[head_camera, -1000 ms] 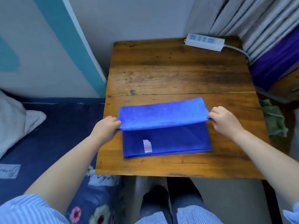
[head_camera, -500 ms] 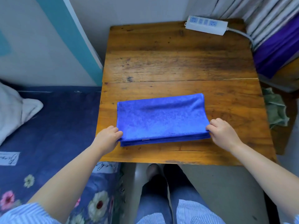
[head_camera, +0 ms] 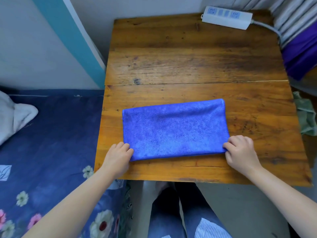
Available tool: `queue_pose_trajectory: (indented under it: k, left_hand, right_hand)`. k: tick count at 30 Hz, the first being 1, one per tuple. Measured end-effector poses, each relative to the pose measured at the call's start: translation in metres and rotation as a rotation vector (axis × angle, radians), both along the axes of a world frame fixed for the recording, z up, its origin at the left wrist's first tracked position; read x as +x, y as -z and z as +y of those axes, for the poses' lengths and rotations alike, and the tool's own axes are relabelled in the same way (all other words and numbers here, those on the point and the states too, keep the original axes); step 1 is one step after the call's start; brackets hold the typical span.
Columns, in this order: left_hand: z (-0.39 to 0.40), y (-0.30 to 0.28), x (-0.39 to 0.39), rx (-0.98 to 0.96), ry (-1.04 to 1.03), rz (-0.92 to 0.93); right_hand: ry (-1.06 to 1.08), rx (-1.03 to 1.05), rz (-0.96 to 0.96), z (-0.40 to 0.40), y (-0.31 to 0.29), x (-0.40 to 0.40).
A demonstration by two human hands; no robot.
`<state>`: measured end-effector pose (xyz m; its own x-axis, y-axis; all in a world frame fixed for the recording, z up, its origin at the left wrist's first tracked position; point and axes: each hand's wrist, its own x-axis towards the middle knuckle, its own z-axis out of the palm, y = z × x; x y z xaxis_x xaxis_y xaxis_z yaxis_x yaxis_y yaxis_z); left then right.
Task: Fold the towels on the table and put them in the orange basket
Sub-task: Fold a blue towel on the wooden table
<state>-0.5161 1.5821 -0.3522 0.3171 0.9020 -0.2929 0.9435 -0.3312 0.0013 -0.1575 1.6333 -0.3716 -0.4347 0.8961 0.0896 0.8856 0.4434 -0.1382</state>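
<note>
The blue towel (head_camera: 173,129) lies folded on the near half of the wooden counter (head_camera: 193,62), its long sides running left to right. It looks soft and fuzzy and makes a neat rectangle, a little wider at the near side. The left hand (head_camera: 118,156) holds the near left corner, its fingers (head_camera: 126,146) curled on the cloth. The right hand (head_camera: 240,152) pinches the near right corner with curled fingers (head_camera: 229,145). The near edge of the towel sits close to the counter's front edge, with a thin strip of wood showing between. The far half of the counter is bare brown wood with dark marks and a crack line across the middle. A white power strip (head_camera: 226,17) lies at the far right corner, its gray cord going off the right side. A bed (head_camera: 51,134) with a dark blue flower sheet is beside the counter on the left. A green cloth (head_camera: 307,117) lies past the right edge.
</note>
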Motion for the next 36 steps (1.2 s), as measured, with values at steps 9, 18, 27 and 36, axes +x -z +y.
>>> queue_pose_trajectory:
  k: [9,18,27,36]
  left_hand:
    - [0.077,0.035,0.064,0.067,-0.500,-0.284]
    - [0.071,0.073,0.041,0.044,-0.561,-0.145]
    - [0.077,0.071,0.020,-0.007,-0.649,-0.131]
    - [0.029,0.057,0.052,0.015,-0.505,-0.194]
  right_hand:
    - [-0.094,-0.226,0.004,0.060,0.008,-0.142]
    - [0.081,-0.311,-0.113,0.085,0.044,-0.113]
    - [0.492,-0.398,-0.049,0.110,0.037,-0.027]
    - [0.361,-0.252,0.077,0.020,0.016,-0.069]
